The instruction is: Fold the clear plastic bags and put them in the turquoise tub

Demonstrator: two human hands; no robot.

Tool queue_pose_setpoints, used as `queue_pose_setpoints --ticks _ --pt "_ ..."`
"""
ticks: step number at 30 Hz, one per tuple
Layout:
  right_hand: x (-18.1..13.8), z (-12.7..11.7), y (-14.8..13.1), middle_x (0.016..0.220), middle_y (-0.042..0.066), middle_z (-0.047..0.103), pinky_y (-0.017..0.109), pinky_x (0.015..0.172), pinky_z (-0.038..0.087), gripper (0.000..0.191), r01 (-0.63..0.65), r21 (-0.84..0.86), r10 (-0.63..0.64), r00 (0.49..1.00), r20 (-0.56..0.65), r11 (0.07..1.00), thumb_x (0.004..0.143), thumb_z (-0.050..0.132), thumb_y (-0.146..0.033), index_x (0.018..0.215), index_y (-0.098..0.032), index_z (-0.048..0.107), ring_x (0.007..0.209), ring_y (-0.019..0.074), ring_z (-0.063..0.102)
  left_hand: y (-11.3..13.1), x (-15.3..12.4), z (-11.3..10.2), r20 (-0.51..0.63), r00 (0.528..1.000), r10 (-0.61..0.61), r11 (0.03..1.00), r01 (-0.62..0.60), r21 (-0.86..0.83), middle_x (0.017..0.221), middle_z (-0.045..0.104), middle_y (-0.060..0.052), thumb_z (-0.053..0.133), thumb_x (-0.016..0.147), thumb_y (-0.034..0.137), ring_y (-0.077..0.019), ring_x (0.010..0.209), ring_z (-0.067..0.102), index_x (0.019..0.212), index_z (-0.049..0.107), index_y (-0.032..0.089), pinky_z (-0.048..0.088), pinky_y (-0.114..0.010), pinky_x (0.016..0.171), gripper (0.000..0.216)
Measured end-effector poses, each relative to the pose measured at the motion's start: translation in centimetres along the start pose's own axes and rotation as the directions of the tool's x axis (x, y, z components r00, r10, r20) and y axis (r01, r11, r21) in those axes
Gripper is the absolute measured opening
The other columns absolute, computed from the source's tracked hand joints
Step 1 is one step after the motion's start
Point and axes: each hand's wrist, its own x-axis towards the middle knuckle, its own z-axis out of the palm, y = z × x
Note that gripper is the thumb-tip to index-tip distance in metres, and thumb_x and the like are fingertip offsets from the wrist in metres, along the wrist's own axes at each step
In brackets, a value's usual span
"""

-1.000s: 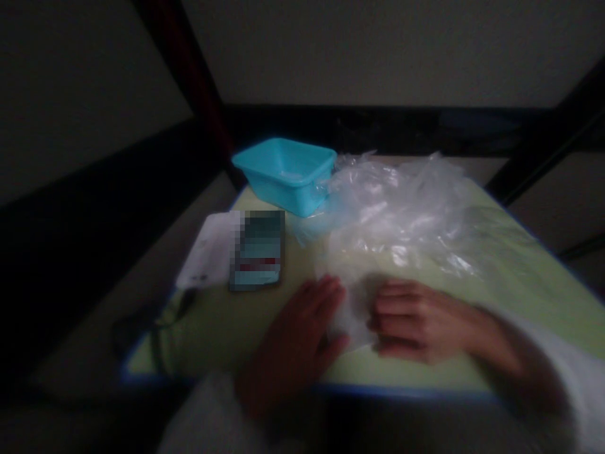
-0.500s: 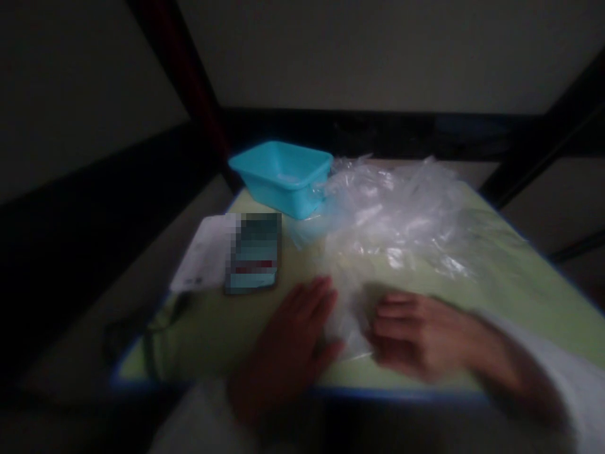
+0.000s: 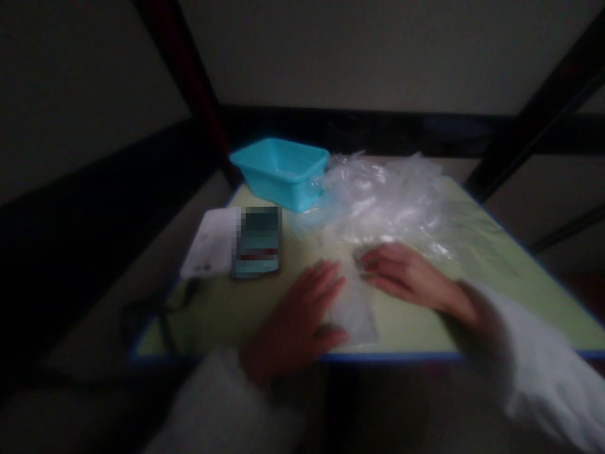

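A clear plastic bag (image 3: 355,318) lies flat on the table between my hands, near the front edge. My left hand (image 3: 300,318) rests along its left side, open, with the fingers stretched forward and the thumb apart, touching the film. At the far right part of the bag is my right hand (image 3: 406,277), palm down, its fingers extended to the left and lying on the plastic. Just beyond my hands spreads a loose heap of clear plastic bags (image 3: 387,195), crumpled and shiny.
A turquoise plastic basin (image 3: 297,189) stands at the back left, against the heap. Left of my hands lie a dark-rimmed device with a blurred-out face (image 3: 258,243) and a white flat item (image 3: 210,243). The yellow-green table (image 3: 501,296) has a blue edge; dark posts rise behind.
My right hand has moved away from me along the bag, and its curled fingers have straightened. My left hand stays beside the bag with fingers slightly more spread. The view has shifted a little.
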Motion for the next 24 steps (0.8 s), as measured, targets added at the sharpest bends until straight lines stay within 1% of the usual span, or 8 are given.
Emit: queue_pose_setpoints --ticks 2,4,7,13,17,20,22,24 --pt "-0.3 -0.5 -1.3 0.104 0.012 0.067 0.040 0.085 0.048 0.021 0.089 0.000 -0.089 0.995 -0.048 0.996 0.095 0.048 -0.026 0.100 -0.014 0.065 0.098 0.0218 0.060 -0.1 -0.5 -0.3 -0.073 0.996 0.049 0.999 -0.049 -0.008 0.149 0.036 -0.016 0.056 0.090 0.039 -0.0276 0.140 0.028 0.138 0.041 0.014 0.030 -0.048 0.113 0.056" --pt "-0.7 -0.9 -2.9 0.099 0.010 0.069 0.036 0.078 0.049 0.019 0.169 -0.012 -0.169 0.984 -0.059 0.986 0.095 0.049 -0.022 0.097 -0.013 0.065 0.093 0.0199 0.061 -0.4 -1.0 -0.5 -0.129 0.988 0.088 0.996 -0.090 -0.012 0.141 0.048 -0.012 0.051 0.093 0.027 -0.0233 0.134 0.039 0.130 0.050 0.017 0.034 -0.044 0.111 0.038" --pt "-1.4 -1.1 -4.8 0.092 0.008 0.070 0.031 0.071 0.050 0.021 0.217 -0.069 -0.217 0.976 0.003 0.974 0.097 0.046 -0.019 0.096 -0.013 0.066 0.084 0.0175 0.062 -0.7 -1.3 -0.6 -0.158 0.981 0.114 0.993 -0.118 -0.018 0.127 0.061 -0.008 0.047 0.093 0.015 -0.0194 0.124 0.051 0.115 0.062 0.019 0.040 -0.040 0.108 0.027" --pt "-2.5 -0.6 -5.6 0.087 0.009 0.069 0.032 0.070 0.049 0.027 0.258 -0.152 -0.248 0.965 0.083 0.954 0.097 0.040 -0.015 0.093 -0.012 0.067 0.079 0.0174 0.060 -0.9 -0.8 -0.3 -0.113 0.986 0.125 0.991 -0.130 -0.036 0.122 0.064 -0.007 0.047 0.091 0.013 -0.0189 0.119 0.055 0.104 0.068 0.019 0.045 -0.039 0.102 0.025" --pt "-2.6 -0.3 -6.0 0.079 0.007 0.067 0.032 0.078 0.050 0.031 0.254 -0.189 -0.248 0.967 0.055 0.949 0.097 0.039 -0.013 0.081 -0.013 0.066 0.077 0.0169 0.060 -0.9 -0.7 -0.2 -0.088 0.989 0.119 0.991 -0.124 -0.044 0.121 0.064 -0.007 0.047 0.091 0.013 -0.0193 0.117 0.056 0.105 0.068 0.020 0.046 -0.040 0.101 0.026" --pt "-2.4 0.0 -6.4 0.076 0.007 0.067 0.032 0.082 0.051 0.032 0.267 -0.229 -0.264 0.963 0.045 0.936 0.097 0.036 -0.012 0.084 -0.011 0.066 0.074 0.0169 0.063 -1.0 -0.7 -0.1 -0.091 0.988 0.122 0.991 -0.127 -0.049 0.121 0.064 -0.007 0.047 0.091 0.012 -0.0195 0.117 0.055 0.105 0.068 0.020 0.045 -0.040 0.101 0.026" --pt "-2.3 0.2 -6.5 0.080 0.009 0.070 0.032 0.081 0.052 0.033 0.281 -0.254 -0.277 0.959 0.052 0.925 0.097 0.035 -0.011 0.090 -0.008 0.066 0.077 0.0173 0.065 -1.0 -0.7 -0.1 -0.094 0.988 0.125 0.990 -0.130 -0.052 0.120 0.065 -0.007 0.047 0.091 0.012 -0.0194 0.117 0.055 0.104 0.068 0.019 0.045 -0.040 0.101 0.026" --pt "-2.3 0.4 -6.4 0.092 0.011 0.072 0.033 0.085 0.053 0.032 0.289 -0.255 -0.287 0.957 0.047 0.923 0.097 0.035 -0.012 0.094 -0.008 0.066 0.088 0.0184 0.066 -1.0 -0.7 -0.1 -0.099 0.988 0.120 0.990 -0.126 -0.055 0.120 0.065 -0.007 0.047 0.091 0.012 -0.0189 0.117 0.055 0.104 0.068 0.018 0.045 -0.039 0.102 0.025"
